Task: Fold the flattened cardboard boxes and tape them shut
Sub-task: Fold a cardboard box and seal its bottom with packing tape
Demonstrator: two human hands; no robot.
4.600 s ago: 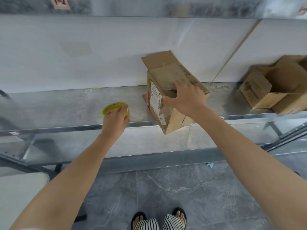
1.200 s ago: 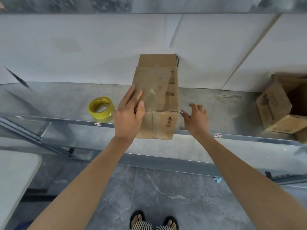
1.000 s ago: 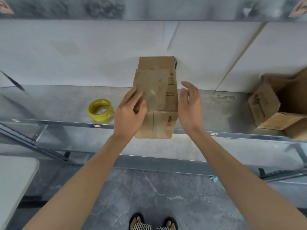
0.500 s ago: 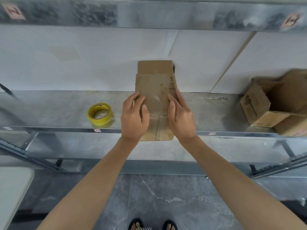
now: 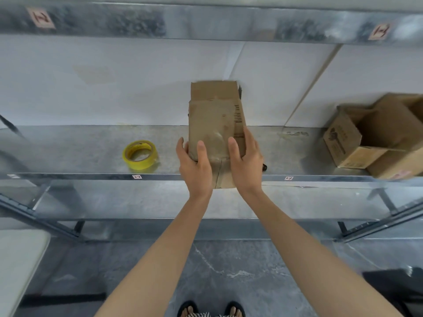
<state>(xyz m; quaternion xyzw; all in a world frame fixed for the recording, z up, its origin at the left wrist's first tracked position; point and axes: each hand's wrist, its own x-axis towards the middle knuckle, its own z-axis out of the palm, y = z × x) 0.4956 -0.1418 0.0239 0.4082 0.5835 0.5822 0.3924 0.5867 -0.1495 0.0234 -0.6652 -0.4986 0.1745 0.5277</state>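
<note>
A brown cardboard box [image 5: 215, 120] lies lengthwise on the metal shelf [image 5: 68, 152]. Its near end juts over the shelf's front edge and a flap stands up at its far end against the white wall. My left hand [image 5: 194, 165] holds the box's near left edge, thumb on top and fingers down the side. My right hand [image 5: 246, 163] holds the near right edge the same way. A seam runs down the near end between my hands. A yellow tape roll [image 5: 139, 155] lies flat on the shelf to the left of the box.
Two open cardboard boxes [image 5: 377, 138] lean together at the shelf's right end. A small dark object [image 5: 264, 167] peeks out beside my right hand. An upper shelf beam [image 5: 206, 21] runs overhead. A pale table corner [image 5: 18, 266] is at lower left.
My left hand left the tape roll and came to the box, which was turned lengthwise. My right hand joined it, and both hands slid from the top out to the near edges.
</note>
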